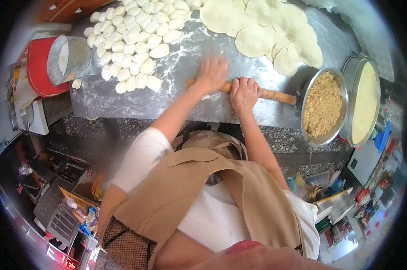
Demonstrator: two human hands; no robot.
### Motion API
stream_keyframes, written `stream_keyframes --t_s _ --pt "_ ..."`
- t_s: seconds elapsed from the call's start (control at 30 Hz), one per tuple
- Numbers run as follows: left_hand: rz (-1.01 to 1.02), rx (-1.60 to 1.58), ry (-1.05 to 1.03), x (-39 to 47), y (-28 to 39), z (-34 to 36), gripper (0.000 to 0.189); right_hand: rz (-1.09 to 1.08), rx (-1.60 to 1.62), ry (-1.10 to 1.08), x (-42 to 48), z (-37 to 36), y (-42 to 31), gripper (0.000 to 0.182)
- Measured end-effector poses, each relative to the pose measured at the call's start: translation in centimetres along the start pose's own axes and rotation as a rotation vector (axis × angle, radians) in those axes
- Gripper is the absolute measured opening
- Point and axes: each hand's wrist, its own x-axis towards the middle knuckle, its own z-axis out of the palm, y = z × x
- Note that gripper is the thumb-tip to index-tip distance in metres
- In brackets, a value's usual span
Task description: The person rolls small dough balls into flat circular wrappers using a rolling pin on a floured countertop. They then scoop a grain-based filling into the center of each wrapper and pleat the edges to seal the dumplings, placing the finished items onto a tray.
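My right hand (pixel 245 92) is closed around a wooden rolling pin (pixel 279 96), which lies across the floured metal worktop (pixel 190 108). Over the pin's left part, my left hand (pixel 213 72) reaches forward, blurred; whether it grips the pin cannot be told. A bit of pale dough (pixel 210 97) shows just below the pin, most of it hidden. Ahead and to the left sit many small dough pieces (pixel 136 37), dusted with flour. Flat rolled dough rounds (pixel 256 40) overlap at the far right. Just beyond the pin's right end stands a metal bowl (pixel 304 116) of brownish shredded filling (pixel 325 104).
Right of the bowl is a deep round metal pan (pixel 350 126) holding pale yellow, grainy material (pixel 364 104). A metal container (pixel 77 60) with white powder stands at left, by a red object (pixel 38 67). The worktop's near edge runs close before my body.
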Motion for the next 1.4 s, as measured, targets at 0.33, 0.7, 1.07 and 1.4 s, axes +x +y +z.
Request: stream_keyframes --t_s 0.33,0.7,1.07,1.4 --pt "-0.225 -0.609 -0.503 -0.9 -2.3 -7.1 0.038 -0.084 0.004 -0.089 0.8 0.9 -0.4 0.034" --pt "-0.395 -0.487 -0.21 -3.2 -4.5 -5.5 0.033 -0.039 0.008 -0.225 -0.8 -0.8 -2.6 0.027" --pt "-0.384 -0.485 -0.276 -5.4 -5.7 -5.6 0.03 -0.071 0.004 -0.238 -0.2 0.4 -3.3 0.035" --pt "-0.277 -0.538 -0.329 -5.3 -6.5 -7.4 0.027 -0.085 0.016 -0.254 -1.0 0.3 -4.0 0.029"
